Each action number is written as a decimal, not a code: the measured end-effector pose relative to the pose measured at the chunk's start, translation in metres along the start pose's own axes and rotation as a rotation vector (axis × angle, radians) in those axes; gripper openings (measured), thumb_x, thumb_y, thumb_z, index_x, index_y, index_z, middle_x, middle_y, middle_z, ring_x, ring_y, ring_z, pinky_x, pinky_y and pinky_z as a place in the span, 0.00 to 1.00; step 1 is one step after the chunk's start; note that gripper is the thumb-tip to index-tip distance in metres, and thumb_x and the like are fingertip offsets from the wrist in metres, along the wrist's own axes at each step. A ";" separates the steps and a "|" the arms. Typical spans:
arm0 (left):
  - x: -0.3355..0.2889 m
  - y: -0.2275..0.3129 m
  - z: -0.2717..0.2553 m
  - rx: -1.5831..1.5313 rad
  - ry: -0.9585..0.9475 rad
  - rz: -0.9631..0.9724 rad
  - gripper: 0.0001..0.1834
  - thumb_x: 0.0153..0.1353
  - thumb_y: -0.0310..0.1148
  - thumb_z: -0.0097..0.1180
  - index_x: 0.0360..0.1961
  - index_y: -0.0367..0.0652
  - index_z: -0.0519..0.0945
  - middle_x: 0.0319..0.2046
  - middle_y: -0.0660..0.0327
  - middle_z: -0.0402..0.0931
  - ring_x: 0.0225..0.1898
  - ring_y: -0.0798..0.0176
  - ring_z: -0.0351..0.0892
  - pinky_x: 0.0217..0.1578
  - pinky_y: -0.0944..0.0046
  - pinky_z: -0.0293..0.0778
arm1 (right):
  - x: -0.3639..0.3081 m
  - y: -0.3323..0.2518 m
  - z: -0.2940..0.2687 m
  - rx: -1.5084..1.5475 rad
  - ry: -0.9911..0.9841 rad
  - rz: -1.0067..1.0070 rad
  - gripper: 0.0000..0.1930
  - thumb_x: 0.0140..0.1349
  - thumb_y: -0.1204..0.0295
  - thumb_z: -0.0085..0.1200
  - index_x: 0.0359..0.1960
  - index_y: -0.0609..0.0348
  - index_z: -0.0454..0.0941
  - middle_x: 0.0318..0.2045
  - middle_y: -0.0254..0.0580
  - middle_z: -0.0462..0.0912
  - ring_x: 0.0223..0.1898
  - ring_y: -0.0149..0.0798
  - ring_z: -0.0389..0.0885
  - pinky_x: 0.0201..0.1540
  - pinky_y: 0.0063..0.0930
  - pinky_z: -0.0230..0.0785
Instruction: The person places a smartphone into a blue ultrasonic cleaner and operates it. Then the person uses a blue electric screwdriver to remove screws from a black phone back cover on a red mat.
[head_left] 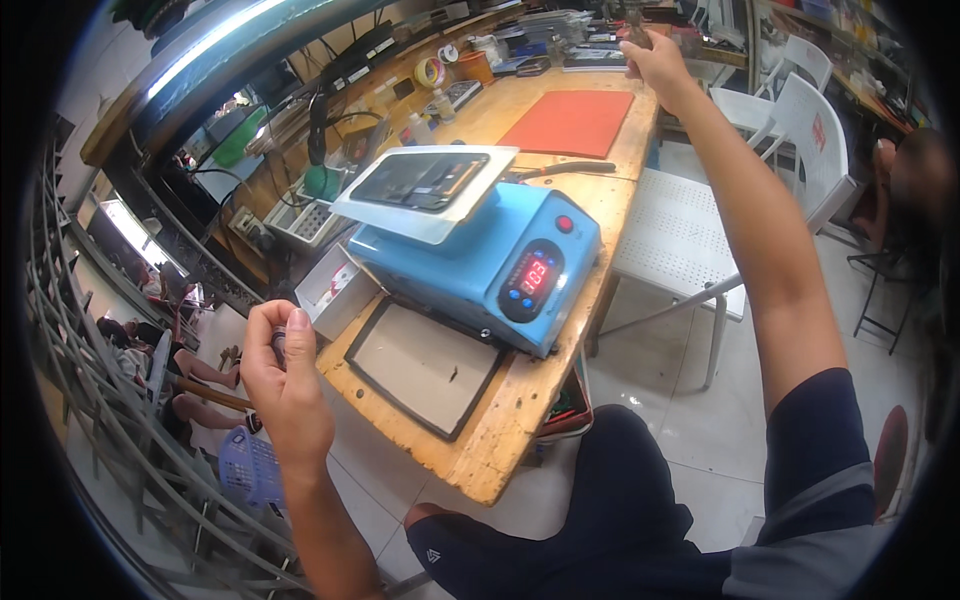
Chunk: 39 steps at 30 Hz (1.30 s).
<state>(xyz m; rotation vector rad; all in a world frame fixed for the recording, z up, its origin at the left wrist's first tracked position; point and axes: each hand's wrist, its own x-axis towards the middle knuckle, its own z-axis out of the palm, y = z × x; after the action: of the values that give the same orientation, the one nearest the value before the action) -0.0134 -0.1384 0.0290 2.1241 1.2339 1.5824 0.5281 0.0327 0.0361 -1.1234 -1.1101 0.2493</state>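
In front of me stands a blue heating machine (420, 262) with a red lit display and a red button. A pale plate (482, 207) rests tilted on its top, with a dark phone screen (420, 182) lying on it. My left hand (285, 375) is raised left of the machine, fingers curled around a small greyish thing, mostly hidden. Far off at the upper right, my right hand (658, 68) is closed on a small brownish thing (636, 28) too unclear to name. Both hands are apart from the machine.
A black-rimmed tray (425, 370) lies on the wooden bench (480, 470) before the machine. Behind are pliers (570, 170), an orange-red mat (565, 122) and a tape roll (430, 72). White chairs (680, 235) stand at the right, a metal rack (110, 400) at the left.
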 end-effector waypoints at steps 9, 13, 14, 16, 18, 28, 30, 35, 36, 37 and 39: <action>-0.052 -0.129 -0.233 0.447 0.464 -0.069 0.14 0.80 0.38 0.42 0.45 0.35 0.70 0.38 0.63 0.64 0.40 0.66 0.62 0.46 0.67 0.65 | -0.025 0.001 0.013 0.032 0.133 0.092 0.11 0.69 0.70 0.59 0.47 0.62 0.77 0.27 0.31 0.77 0.28 0.26 0.76 0.31 0.25 0.74; -0.138 -0.148 -0.239 0.594 0.094 -0.458 0.15 0.77 0.39 0.49 0.41 0.35 0.70 0.37 0.59 0.68 0.42 0.58 0.68 0.50 0.57 0.68 | -0.038 -0.005 -0.004 -0.087 0.081 0.204 0.12 0.70 0.71 0.59 0.51 0.64 0.76 0.27 0.31 0.77 0.26 0.26 0.75 0.31 0.24 0.72; -0.159 -0.138 -0.214 0.520 0.024 -0.576 0.12 0.72 0.35 0.53 0.40 0.36 0.71 0.37 0.59 0.69 0.41 0.59 0.69 0.49 0.57 0.68 | -0.040 -0.008 -0.007 -0.127 0.076 0.244 0.13 0.70 0.72 0.59 0.51 0.65 0.76 0.27 0.31 0.77 0.26 0.26 0.75 0.30 0.24 0.72; -0.183 -0.090 -0.166 0.330 -0.092 -0.776 0.07 0.65 0.30 0.57 0.36 0.37 0.74 0.33 0.59 0.72 0.38 0.60 0.72 0.43 0.57 0.69 | -0.044 -0.017 -0.011 -0.189 0.054 0.316 0.14 0.70 0.73 0.59 0.53 0.65 0.75 0.27 0.32 0.78 0.24 0.25 0.74 0.27 0.23 0.69; -0.169 -0.031 -0.122 0.174 -0.218 -0.839 0.07 0.65 0.28 0.58 0.35 0.35 0.76 0.31 0.60 0.72 0.35 0.63 0.71 0.38 0.61 0.69 | -0.046 -0.029 -0.013 -0.338 0.043 0.436 0.16 0.70 0.72 0.59 0.55 0.65 0.75 0.27 0.32 0.77 0.25 0.26 0.76 0.27 0.24 0.69; 0.134 0.118 0.054 0.164 -0.549 -0.123 0.07 0.58 0.27 0.68 0.32 0.40 0.80 0.27 0.56 0.73 0.29 0.51 0.73 0.29 0.54 0.68 | 0.009 -0.033 0.011 -0.347 -0.257 0.469 0.21 0.68 0.70 0.61 0.59 0.66 0.74 0.41 0.39 0.82 0.37 0.30 0.79 0.38 0.27 0.76; 0.169 0.116 0.097 0.238 -0.651 -0.114 0.08 0.57 0.30 0.70 0.34 0.42 0.81 0.28 0.58 0.76 0.31 0.51 0.75 0.31 0.54 0.70 | 0.023 -0.022 0.024 -0.270 -0.317 0.341 0.21 0.67 0.70 0.61 0.58 0.67 0.75 0.39 0.39 0.82 0.37 0.29 0.78 0.40 0.27 0.76; 0.219 0.111 0.163 0.366 -1.149 -0.211 0.10 0.56 0.36 0.71 0.32 0.45 0.82 0.28 0.59 0.77 0.33 0.51 0.76 0.34 0.54 0.70 | 0.047 -0.011 0.059 0.080 -0.460 0.348 0.16 0.67 0.70 0.60 0.54 0.61 0.75 0.41 0.41 0.80 0.44 0.33 0.77 0.52 0.28 0.70; 0.225 0.111 0.167 0.383 -1.196 -0.268 0.10 0.57 0.36 0.71 0.31 0.45 0.81 0.27 0.59 0.76 0.32 0.51 0.76 0.34 0.54 0.70 | 0.050 -0.012 0.064 0.213 -0.473 0.379 0.15 0.68 0.71 0.59 0.54 0.58 0.74 0.47 0.44 0.80 0.49 0.37 0.78 0.59 0.28 0.69; 0.228 0.112 0.168 0.401 -1.253 -0.351 0.10 0.57 0.36 0.71 0.30 0.44 0.81 0.27 0.59 0.76 0.32 0.51 0.76 0.35 0.54 0.70 | 0.053 -0.013 0.068 0.151 -0.502 0.395 0.14 0.68 0.72 0.59 0.53 0.59 0.74 0.44 0.43 0.80 0.47 0.36 0.77 0.55 0.29 0.70; 0.230 0.115 0.169 0.465 -1.218 -0.326 0.12 0.57 0.36 0.70 0.27 0.43 0.79 0.25 0.58 0.74 0.31 0.51 0.75 0.33 0.54 0.69 | 0.057 -0.015 0.071 0.016 -0.563 0.405 0.13 0.67 0.73 0.58 0.51 0.61 0.75 0.38 0.42 0.80 0.41 0.35 0.77 0.47 0.33 0.72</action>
<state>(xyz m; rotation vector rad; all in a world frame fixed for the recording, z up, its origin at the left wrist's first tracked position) 0.2054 0.0059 0.1898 2.2604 1.3398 -0.2550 0.4936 0.1052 0.0813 -1.2969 -1.3533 0.9342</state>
